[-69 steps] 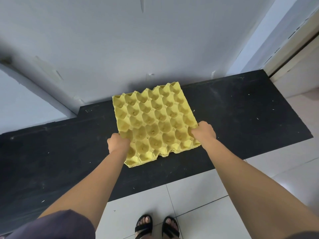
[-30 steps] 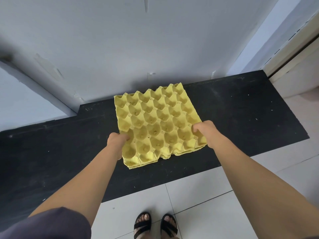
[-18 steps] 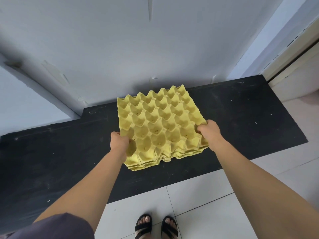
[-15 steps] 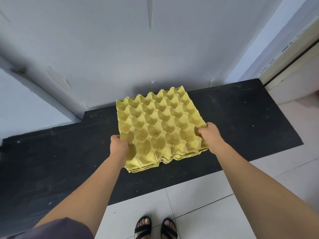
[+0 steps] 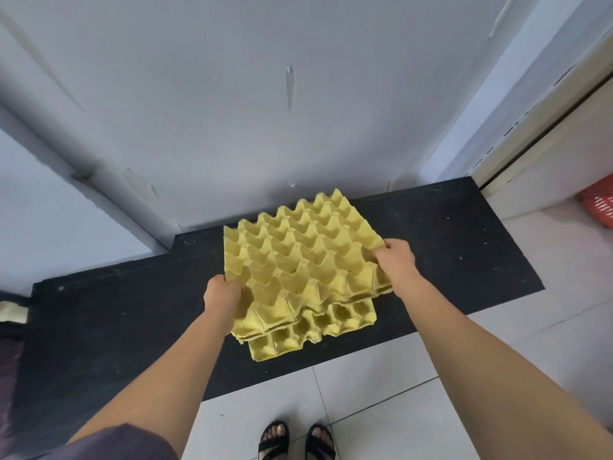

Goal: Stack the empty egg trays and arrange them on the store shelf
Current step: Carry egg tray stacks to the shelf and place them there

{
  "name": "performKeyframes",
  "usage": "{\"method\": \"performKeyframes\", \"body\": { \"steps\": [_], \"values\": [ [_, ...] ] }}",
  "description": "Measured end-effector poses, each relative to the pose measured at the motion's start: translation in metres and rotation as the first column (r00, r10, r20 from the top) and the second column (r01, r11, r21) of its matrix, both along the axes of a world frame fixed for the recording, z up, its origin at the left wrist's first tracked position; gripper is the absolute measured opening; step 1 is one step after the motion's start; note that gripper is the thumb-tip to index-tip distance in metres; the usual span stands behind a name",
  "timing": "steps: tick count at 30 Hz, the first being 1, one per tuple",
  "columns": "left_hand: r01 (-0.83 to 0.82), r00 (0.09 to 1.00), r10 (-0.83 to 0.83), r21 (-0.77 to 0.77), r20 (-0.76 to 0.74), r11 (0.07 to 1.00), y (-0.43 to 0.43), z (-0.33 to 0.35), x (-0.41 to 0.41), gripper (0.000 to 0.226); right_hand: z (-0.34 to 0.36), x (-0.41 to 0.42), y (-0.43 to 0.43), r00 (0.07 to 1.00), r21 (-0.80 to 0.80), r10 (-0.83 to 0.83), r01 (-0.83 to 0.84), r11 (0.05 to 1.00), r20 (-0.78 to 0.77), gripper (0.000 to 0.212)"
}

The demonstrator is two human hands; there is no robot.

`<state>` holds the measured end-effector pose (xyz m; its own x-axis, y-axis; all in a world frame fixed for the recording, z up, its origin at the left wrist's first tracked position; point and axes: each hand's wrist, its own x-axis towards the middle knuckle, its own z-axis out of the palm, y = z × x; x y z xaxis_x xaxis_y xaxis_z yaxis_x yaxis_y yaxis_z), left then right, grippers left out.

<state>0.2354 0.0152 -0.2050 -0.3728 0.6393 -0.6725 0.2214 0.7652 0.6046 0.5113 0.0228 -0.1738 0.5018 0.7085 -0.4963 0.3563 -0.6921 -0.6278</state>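
Both sides are grasping. The left grip (image 5: 221, 292) has its fingers curled over the near-left rim of the held stack (image 5: 298, 257) of yellow egg trays. The right grip (image 5: 396, 260) pinches the right rim, so the bundle hangs between them.

From my seat I take the rest from the big things down. The grey wall (image 5: 298, 127) fills the upper half. Below it runs the black ledge (image 5: 464, 247), which I take to be the shelf in question, and nearer me is the pale tiled floor (image 5: 381, 410). The held stack sits over the middle of the ledge, its far edge near the wall. I see several nested layers at its near edge but cannot count them. Under it, one lower tray (image 5: 348, 313) lies on the ledge, sticking out toward me, and I cannot tell whether the stack touches it. A red basket (image 5: 598, 202) shows at the right edge, and sandalled feet (image 5: 295, 439) at the bottom.

As I judge it, the nesting is mostly done. What is left is to seat this bundle squarely with the lower tray and line the pile up against the wall.
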Motion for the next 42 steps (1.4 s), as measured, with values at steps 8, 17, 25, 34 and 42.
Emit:
{"method": "performKeyframes", "body": {
  "steps": [8, 17, 25, 34, 42],
  "values": [
    [0.112, 0.993, -0.114, 0.091, 0.022, 0.99, 0.009, 0.04, -0.005, 0.028, 0.038, -0.004, -0.001, 0.998, 0.053, 0.055, -0.056, 0.997, 0.021, 0.025],
    [0.219, 0.966, -0.18, 0.222, -0.186, 0.95, -0.004, 0.11, -0.013, 0.04, 0.101, -0.017, -0.026, 0.992, 0.183, 0.077, -0.094, 0.979, 0.097, 0.035],
    [0.186, 0.961, -0.077, 0.417, -0.265, 0.89, -0.055, 0.206, -0.028, 0.036, 0.187, -0.035, -0.075, 0.983, 0.367, 0.102, -0.152, 0.918, 0.154, 0.031],
    [0.11, 0.96, 0.082, 0.633, -0.266, 0.766, -0.166, 0.331, -0.071, 0.032, 0.289, -0.074, -0.15, 0.971, 0.585, 0.234, -0.212, 0.783, 0.04, 0.021],
    [0.077, 0.948, 0.198, 0.783, -0.249, 0.618, -0.258, 0.428, -0.124, 0.052, 0.369, -0.14, -0.194, 0.892, 0.737, 0.452, -0.309, 0.601, 0.005, 0.069]
  ]
}}
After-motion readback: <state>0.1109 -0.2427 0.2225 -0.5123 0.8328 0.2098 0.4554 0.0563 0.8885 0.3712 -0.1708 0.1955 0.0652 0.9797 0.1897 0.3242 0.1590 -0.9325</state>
